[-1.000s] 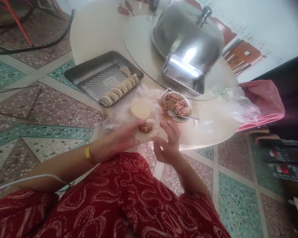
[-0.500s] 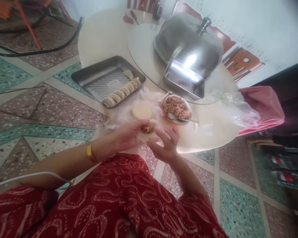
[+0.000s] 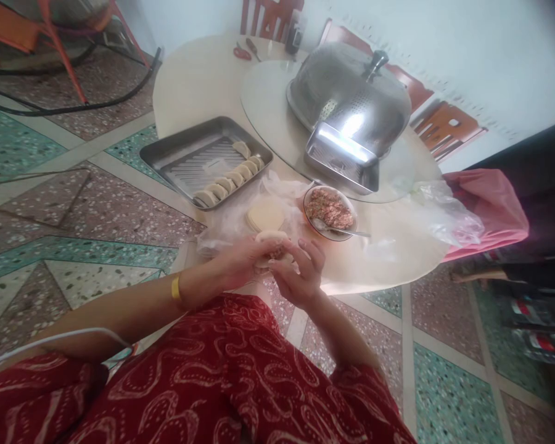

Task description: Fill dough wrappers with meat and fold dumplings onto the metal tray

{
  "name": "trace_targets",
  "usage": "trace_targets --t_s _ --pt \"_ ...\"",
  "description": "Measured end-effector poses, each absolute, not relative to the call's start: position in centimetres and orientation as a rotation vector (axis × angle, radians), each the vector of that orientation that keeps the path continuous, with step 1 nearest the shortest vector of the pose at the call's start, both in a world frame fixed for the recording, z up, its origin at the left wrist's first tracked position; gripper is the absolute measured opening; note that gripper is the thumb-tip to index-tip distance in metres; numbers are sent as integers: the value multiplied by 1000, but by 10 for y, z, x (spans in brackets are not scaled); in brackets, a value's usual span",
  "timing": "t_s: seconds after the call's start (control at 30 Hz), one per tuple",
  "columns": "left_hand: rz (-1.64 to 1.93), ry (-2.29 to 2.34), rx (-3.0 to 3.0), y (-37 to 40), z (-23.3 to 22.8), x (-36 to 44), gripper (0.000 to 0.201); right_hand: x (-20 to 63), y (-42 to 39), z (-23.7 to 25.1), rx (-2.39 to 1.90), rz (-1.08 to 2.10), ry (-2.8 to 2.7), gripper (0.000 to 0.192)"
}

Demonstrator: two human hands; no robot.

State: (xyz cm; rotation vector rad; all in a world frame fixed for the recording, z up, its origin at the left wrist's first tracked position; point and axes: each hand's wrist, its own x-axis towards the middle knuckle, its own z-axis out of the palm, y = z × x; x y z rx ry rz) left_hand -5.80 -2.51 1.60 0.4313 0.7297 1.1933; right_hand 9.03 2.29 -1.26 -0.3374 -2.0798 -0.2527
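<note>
Your left hand [image 3: 241,263] and right hand [image 3: 301,274] both pinch the edges of one dumpling wrapper [image 3: 271,236], which bends up around a bit of meat filling [image 3: 276,251], left of the filling bowl [image 3: 305,214] and closer to you. Just left of the bowl, a stack of flat wrappers [image 3: 266,213] lies on thin plastic [image 3: 232,225], and farther left of the bowl is a metal tray [image 3: 180,157] with folded dumplings [image 3: 236,178] in it. A spoon [image 3: 351,232] rests in the bowl with its handle poking out to the right, and behind the bowl sit a small shiny pan [image 3: 351,180] and a big metal dome lid [image 3: 337,80].
</note>
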Motion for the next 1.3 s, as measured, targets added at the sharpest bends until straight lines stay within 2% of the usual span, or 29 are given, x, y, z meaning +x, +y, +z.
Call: trace_targets --t_s 0.27,0.5,0.73,1.13,1.3 --pt "1195 776 331 -28 15 -58 23 90 23 -19 -424 -16 -2099 10" --pt "1210 832 474 -30 16 -56 17 85 24 -15 -482 -6 -2067 9" --pt "1261 921 581 -32 18 -56 35 77 27 -14 -516 110 -1986 14" --pt "1284 887 620 -28 15 -56 34 70 34 -13 -611 163 -1928 13" --pt "1307 859 594 -24 12 -59 33 72 42 -13 -653 198 -2058 23"
